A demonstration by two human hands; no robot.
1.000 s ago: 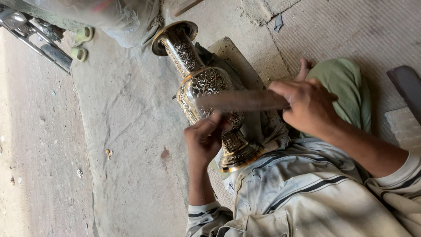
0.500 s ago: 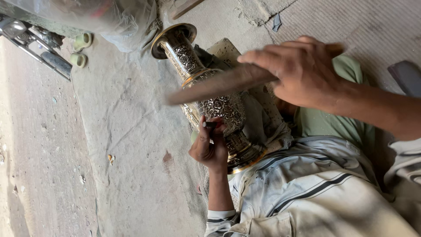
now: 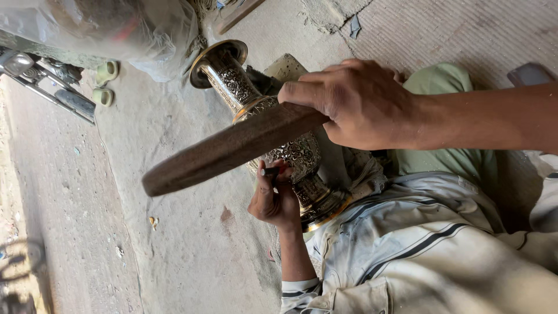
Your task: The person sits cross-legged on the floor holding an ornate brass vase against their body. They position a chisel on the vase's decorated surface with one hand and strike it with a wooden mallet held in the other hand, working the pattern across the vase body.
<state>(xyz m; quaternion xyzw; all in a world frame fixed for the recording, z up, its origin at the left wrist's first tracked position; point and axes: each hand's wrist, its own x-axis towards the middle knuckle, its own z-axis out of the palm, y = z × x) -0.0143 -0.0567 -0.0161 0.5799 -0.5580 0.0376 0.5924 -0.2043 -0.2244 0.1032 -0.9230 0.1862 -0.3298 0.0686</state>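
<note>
Raised since a second ago: wooden mallet, gripped in right hand, now centre frame | engraved brass vase lies beneath on lap | left hand pinches chisel against it | concrete floor at left.

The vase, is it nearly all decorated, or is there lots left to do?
Much looks done: the vase already shows fine patterns on its neck, belly and foot. In hand: the left hand presses a small punch against the belly, while the right hand holds a wooden stick raised above it. What is left can't be told; the vase's far side is hidden.
</note>
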